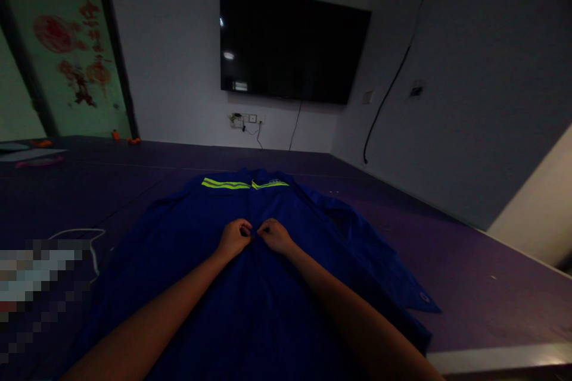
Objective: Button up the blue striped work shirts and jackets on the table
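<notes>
A blue work jacket (210,286) with yellow-green reflective stripes (226,184) lies spread flat on a dark purple surface (469,262). My left hand (235,237) and my right hand (276,236) meet at the jacket's middle front seam. Both have their fingers curled in a pinch on the cloth there, thumbs almost touching. What exactly sits between the fingers is too dark to make out.
A white cable (84,235) loops on the surface left of the jacket. A black wall screen (290,41) hangs ahead, with a socket and cords (245,120) below it. Small orange items (123,138) lie at the far left. A pale edge (500,357) runs along the near right.
</notes>
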### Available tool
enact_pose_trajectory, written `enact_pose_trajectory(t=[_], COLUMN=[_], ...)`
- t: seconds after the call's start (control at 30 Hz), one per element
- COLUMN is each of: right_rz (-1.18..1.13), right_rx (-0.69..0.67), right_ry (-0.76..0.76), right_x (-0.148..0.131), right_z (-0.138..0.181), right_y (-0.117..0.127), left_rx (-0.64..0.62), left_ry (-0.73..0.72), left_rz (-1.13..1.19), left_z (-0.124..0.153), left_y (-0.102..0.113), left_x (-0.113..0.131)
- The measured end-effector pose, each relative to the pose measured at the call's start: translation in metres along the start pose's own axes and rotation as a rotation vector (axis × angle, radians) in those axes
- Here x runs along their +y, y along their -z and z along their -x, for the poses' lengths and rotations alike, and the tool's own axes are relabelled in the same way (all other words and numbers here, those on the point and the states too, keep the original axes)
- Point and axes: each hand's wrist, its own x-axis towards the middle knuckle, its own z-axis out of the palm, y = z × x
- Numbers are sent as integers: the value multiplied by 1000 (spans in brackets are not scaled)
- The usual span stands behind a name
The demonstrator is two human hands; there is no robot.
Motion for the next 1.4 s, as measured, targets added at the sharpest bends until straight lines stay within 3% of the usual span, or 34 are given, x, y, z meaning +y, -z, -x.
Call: enact_pose_trajectory(t=[0.87,1.4], right_rz=[-67,-133], right_rx=[-93,128], right_ry=[-108,-66], right_x=[-8,-15], right_z=[-2,11], right_y=[4,19], left_rx=[-13,50], left_ry=[-32,-77], left_rz=[-20,-14], left_z=[-4,-2], left_y=[-6,3], left_x=[-6,-2])
